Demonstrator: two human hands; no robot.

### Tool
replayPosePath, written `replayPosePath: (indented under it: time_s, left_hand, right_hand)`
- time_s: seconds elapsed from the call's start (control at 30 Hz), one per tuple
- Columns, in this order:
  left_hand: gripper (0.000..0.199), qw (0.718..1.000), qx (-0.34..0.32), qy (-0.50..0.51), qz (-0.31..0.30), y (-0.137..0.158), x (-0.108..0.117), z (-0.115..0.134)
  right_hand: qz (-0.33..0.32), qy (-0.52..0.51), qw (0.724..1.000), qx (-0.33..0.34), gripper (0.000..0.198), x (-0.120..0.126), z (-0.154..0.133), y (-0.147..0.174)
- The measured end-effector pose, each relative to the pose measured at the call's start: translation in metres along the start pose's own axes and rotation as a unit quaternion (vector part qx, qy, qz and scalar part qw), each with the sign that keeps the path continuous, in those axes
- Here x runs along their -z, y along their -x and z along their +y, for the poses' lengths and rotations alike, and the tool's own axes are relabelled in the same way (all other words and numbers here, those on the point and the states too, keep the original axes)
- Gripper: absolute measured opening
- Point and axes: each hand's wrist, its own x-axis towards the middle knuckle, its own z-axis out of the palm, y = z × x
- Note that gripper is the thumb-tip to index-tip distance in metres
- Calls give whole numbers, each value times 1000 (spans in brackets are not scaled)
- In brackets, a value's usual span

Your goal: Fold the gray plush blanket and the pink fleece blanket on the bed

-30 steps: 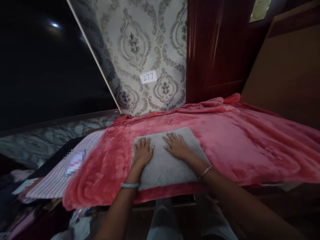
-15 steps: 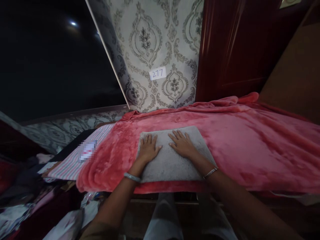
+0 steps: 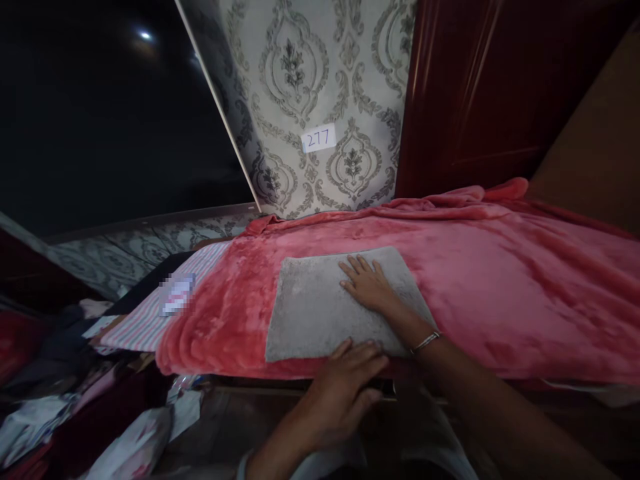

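A grey, short-napped cloth (image 3: 310, 307), roughly rectangular, lies flat on a pink plush blanket (image 3: 480, 280). On the cloth's right half rests my right hand (image 3: 367, 283), palm down with its fingers spread; a thin bracelet circles that wrist. My left hand (image 3: 343, 393) is at the cloth's near edge, lower and closer to me, its fingers stretched out and slightly blurred. Whether the left fingertips touch the cloth or hover over it, I cannot tell. Neither hand grips anything.
A striped cloth (image 3: 150, 310) with a blurred-out item on it lies left of the blanket. Clothes and bags (image 3: 135, 447) are piled at the lower left. Behind stand a large dark screen (image 3: 110, 120), patterned wallpaper with a "277" label (image 3: 319, 138), and a dark red wooden panel (image 3: 465, 100).
My left hand has left the cloth's left side and come toward me and to the right, to the near edge. My right hand stays on the cloth. The view has shifted slightly.
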Motion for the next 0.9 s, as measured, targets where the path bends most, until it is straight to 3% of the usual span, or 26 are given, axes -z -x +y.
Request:
replayPosePath:
  time_s: [0.07,0.13,0.23,0.4,0.53,0.67,0.77,0.9]
  left_hand:
    - [50,997,38,-27,55,-1,8,-10]
    - [53,982,130,-99,96,-5,11,-31]
    - [64,952,228,-181,96,-8,2,-59]
    - [64,946,226,-215,92,-5,-5,-69]
    - [55,955,232,-168,79,-20,28,-81]
    - [55,940,285,-164,87,-45,50,-107]
    - [60,931,321,-163,66,-52,48,-121]
    - [60,930,320,-164,72,-49,40,-127]
  right_hand:
    - [-3,2,1000,-1,59,1,0,0]
    - [-7,3,1000,-6,60,2,0,0]
    - [-12,2,1000,-7,60,2,-1,0]
    - [-5,-12,1000,-3,60,2,2,0]
    - [-14,-15,1000,-5,60,4,1,0]
    - [-20,-10,1000,-11,60,6,1,0]
    - [-23,-12,1000,-13,60,10,2,-1]
    - [-54,-23,997,-45,60,21,-10,-1]
